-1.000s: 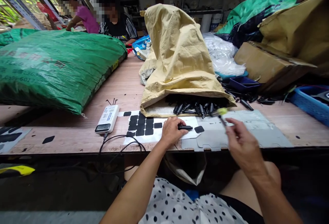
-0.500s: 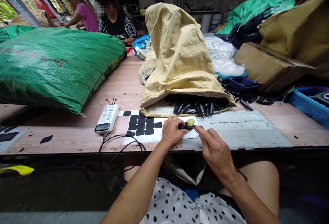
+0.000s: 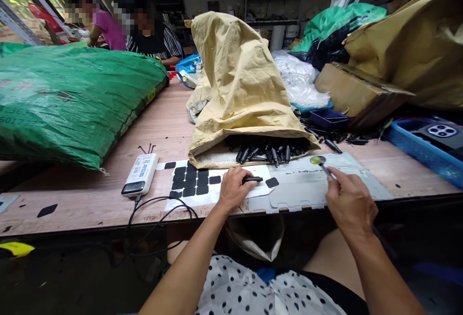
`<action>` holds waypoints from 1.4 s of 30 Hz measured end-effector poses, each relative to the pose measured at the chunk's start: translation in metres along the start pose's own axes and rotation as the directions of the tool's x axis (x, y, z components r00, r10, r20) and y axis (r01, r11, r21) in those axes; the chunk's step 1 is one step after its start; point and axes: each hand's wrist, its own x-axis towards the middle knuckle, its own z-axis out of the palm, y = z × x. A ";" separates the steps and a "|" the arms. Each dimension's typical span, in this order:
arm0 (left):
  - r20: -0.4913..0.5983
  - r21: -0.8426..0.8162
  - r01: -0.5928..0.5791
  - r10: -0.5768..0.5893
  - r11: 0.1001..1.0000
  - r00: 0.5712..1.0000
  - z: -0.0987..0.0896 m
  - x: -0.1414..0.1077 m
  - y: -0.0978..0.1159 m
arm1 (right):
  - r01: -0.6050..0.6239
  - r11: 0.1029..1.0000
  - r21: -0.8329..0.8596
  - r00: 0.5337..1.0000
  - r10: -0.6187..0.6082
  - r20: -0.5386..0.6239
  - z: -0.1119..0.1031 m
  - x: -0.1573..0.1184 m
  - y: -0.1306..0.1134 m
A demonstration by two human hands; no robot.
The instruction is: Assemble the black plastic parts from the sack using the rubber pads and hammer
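Observation:
My left hand point(image 3: 234, 187) holds a black cylindrical part point(image 3: 252, 179) low over the white sheet at the table's front edge. A single black square point(image 3: 272, 183) lies just right of that part. My right hand point(image 3: 349, 198) grips the handle of a small metal tool point(image 3: 325, 169), whose round end carries something yellow-green point(image 3: 316, 159), above the grey board point(image 3: 300, 184). Black squares point(image 3: 190, 177) lie in rows on the white sheet left of my left hand. Many black parts point(image 3: 274, 155) spill from the mouth of a tan sack point(image 3: 242, 88).
A white power bank point(image 3: 140, 175) with a black cable point(image 3: 159, 199) sits left of the sheet. A large green sack point(image 3: 72, 102) fills the left side. At right are a cardboard box point(image 3: 356, 88) and a blue basket point(image 3: 427, 153). Two people sit at the far left.
My right hand has moved right with the tool, away from the black part and my left hand. The lone black square now shows uncovered. The camera view has shifted slightly right.

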 end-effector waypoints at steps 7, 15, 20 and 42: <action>0.017 0.012 -0.037 0.037 0.999 0.999 0.000 0.000 -0.002 | -0.081 0.984 -0.159 0.997 0.079 -0.018 0.018 0.013 0.042; 0.044 0.069 -0.040 0.037 0.997 0.998 -0.002 -0.001 -0.001 | 0.365 0.825 0.432 0.829 -0.499 0.253 0.020 -0.006 -0.071; 0.062 0.096 -0.062 0.056 0.993 0.997 -0.002 -0.002 0.000 | 0.446 0.816 0.367 0.774 -0.558 0.300 0.035 -0.011 -0.102; 0.027 -0.041 -0.030 0.031 0.999 0.999 -0.005 -0.006 0.002 | 0.303 0.780 0.547 0.800 -0.520 0.298 0.060 -0.014 -0.100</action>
